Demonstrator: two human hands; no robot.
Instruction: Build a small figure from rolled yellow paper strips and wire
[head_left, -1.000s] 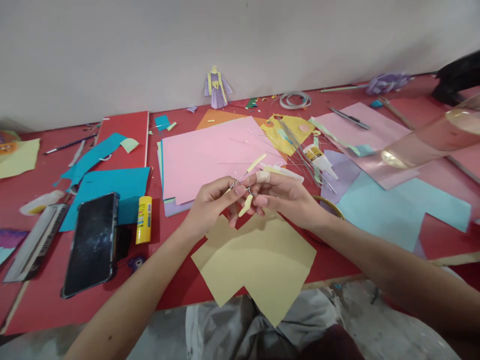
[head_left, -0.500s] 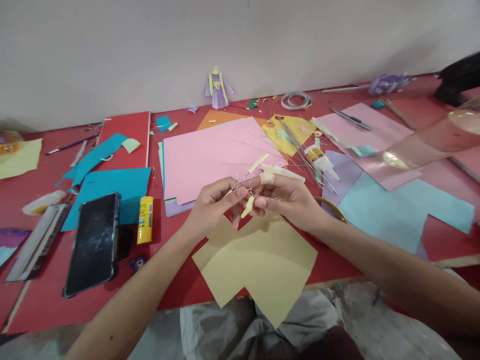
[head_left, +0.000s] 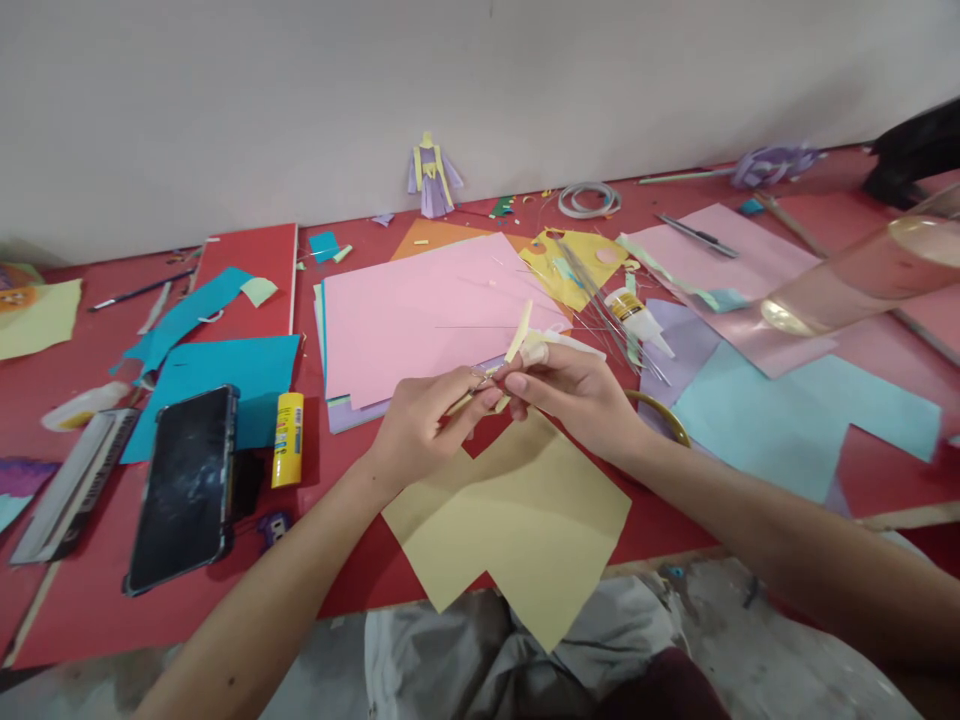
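My left hand (head_left: pixel 427 420) and my right hand (head_left: pixel 570 385) meet above the red table (head_left: pixel 112 600), fingertips pinched together. Between them they hold a small wire figure with pale yellow paper strips (head_left: pixel 517 340) wrapped on it. One strip sticks up past my right forefinger, which wears a beige plaster. Another strip pokes out low between the two hands. A cut pale yellow sheet (head_left: pixel 517 520) lies on the table right under the hands. A stack topped by a pink sheet (head_left: pixel 420 310) lies just beyond them.
A phone (head_left: pixel 184 485), a yellow glue stick (head_left: pixel 286 438) and teal paper (head_left: pixel 217 375) lie at left. Thin wires (head_left: pixel 600 300), a glue bottle (head_left: pixel 634 315) and light blue paper (head_left: pixel 802 410) lie at right. A paper doll (head_left: pixel 431 180) leans on the wall.
The hands have drawn closer together and the wire figure has turned: the upper yellow strip now stands more upright and the lower strip has swung under the fingers.
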